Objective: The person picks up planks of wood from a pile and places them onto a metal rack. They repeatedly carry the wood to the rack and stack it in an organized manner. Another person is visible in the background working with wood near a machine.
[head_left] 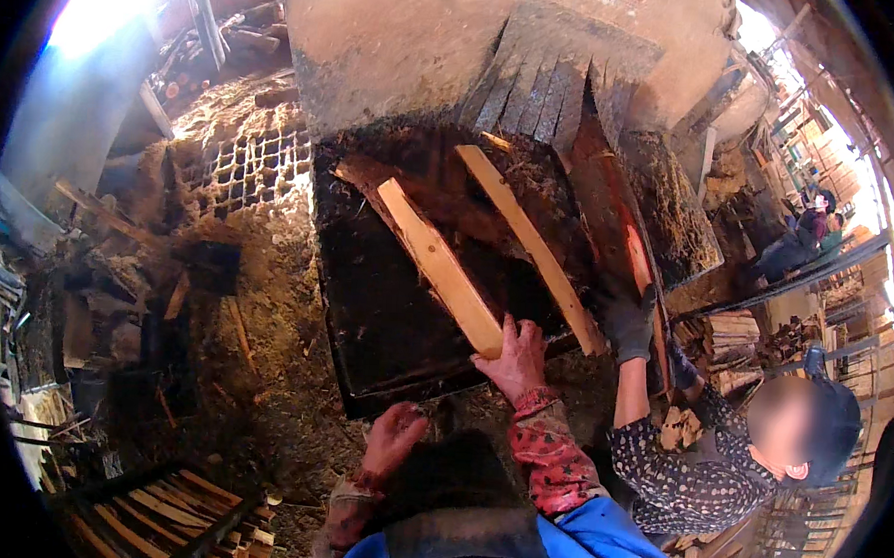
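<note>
A pale sawn wooden board (440,264) with bark along one edge lies slanting across a dark metal table (384,361). My right hand (518,357) is closed at its near end, the thumb on the left side. Close to my body, just off the table's front edge, my left hand (393,438) holds nothing; its fingers are loosely bent and partly in shadow. A second, narrower board (533,248) rests to the right of the first, its near end near the table's front edge. At the right, a co-worker's grey-gloved hand (629,325) is at a long reddish wood slab (636,252).
Slitted grey flaps (535,98) hang from a worn metal housing (397,52) behind the table. A rack of wooden strips (153,511) stands at lower left. Sawdust and scraps cover the floor (265,341). The co-worker (708,470) stands close on my right.
</note>
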